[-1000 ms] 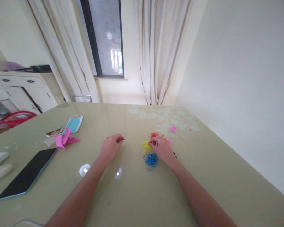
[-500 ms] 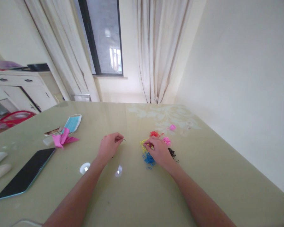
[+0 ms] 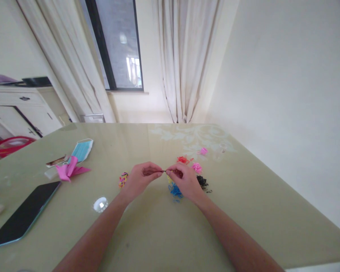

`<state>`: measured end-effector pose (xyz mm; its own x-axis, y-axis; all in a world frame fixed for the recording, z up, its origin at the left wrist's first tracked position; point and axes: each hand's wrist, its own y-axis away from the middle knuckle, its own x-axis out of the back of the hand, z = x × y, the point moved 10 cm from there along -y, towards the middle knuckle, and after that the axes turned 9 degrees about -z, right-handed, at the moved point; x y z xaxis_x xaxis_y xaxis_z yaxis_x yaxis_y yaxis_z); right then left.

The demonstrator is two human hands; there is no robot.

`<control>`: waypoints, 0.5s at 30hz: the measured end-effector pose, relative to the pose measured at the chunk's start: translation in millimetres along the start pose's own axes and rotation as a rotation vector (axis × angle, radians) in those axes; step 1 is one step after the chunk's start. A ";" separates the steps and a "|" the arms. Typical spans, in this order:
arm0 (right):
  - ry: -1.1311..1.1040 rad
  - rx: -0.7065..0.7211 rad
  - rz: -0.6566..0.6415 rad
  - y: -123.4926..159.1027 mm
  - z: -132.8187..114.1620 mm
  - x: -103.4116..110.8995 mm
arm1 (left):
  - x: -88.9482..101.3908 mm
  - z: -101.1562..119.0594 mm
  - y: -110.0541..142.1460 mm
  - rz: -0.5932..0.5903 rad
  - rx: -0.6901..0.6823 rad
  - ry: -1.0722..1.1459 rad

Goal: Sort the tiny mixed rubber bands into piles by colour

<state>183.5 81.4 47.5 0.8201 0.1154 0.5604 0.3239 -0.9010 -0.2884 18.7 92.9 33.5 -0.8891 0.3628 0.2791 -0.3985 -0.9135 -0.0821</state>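
Note:
My left hand (image 3: pixel 140 179) is closed in a pinch on a thin black rubber band (image 3: pixel 164 171). Fingertips of my right hand (image 3: pixel 185 179) are pinched at the band's other end, so both hands almost meet over the table. Whether the right fingers also hold a second band is too small to see. A short woven piece of yellow, pink and dark bands (image 3: pixel 123 180) shows beside the left hand, partly hidden by it. Around my right hand lie piles of blue bands (image 3: pixel 175 190), red bands (image 3: pixel 183 160), pink bands (image 3: pixel 197 167) and black bands (image 3: pixel 201 182); yellow ones are mostly covered.
On the left of the glossy table (image 3: pixel 158 234) are a dark tablet (image 3: pixel 24 213), a pink folded paper bird (image 3: pixel 70 170), a blue face mask (image 3: pixel 81 151) and a clear round object (image 3: pixel 100 204). Another pink item (image 3: pixel 203 151) lies farther back. A wall borders the right side.
My right hand has moved from the yellow bands toward my left hand, which shifted right to meet it. The woven multicoloured piece has come into view. The camera view has turned slightly right.

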 end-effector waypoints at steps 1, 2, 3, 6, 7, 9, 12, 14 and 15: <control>-0.026 -0.006 0.004 0.4 0.6 0.3 | -3.6 0.0 0.3 -0.010 0.001 0.024; -0.055 -0.015 0.006 0.9 1.8 0.3 | -6.5 -0.4 0.4 -0.020 0.002 0.046; -0.089 -0.025 0.006 1.2 3.5 0.1 | -8.6 -1.0 0.4 -0.028 0.002 0.065; -0.216 -0.048 -0.001 1.9 8.0 -0.1 | -12.8 -1.4 -0.3 -0.069 -0.006 0.085; -0.265 -0.050 -0.003 2.1 8.5 0.8 | -13.2 -1.0 -0.3 -0.085 -0.007 0.058; -0.366 -0.051 -0.009 2.3 7.8 5.1 | -8.1 -0.9 0.8 -0.071 0.010 -0.115; -0.501 -0.067 -0.006 3.7 5.4 16.3 | 14.4 -1.3 6.4 0.086 0.092 -0.650; -0.560 -0.078 0.017 5.6 4.2 25.2 | 25.7 -6.1 10.1 0.152 0.185 -0.972; -0.580 -0.080 0.030 6.7 3.8 28.9 | 28.3 -11.5 10.6 0.145 0.233 -1.070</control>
<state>211.1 80.3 58.8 0.9598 0.2792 0.0304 0.2787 -0.9336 -0.2253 -13.3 95.5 29.6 -0.2253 0.0052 0.9743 -0.1537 -0.9877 -0.0302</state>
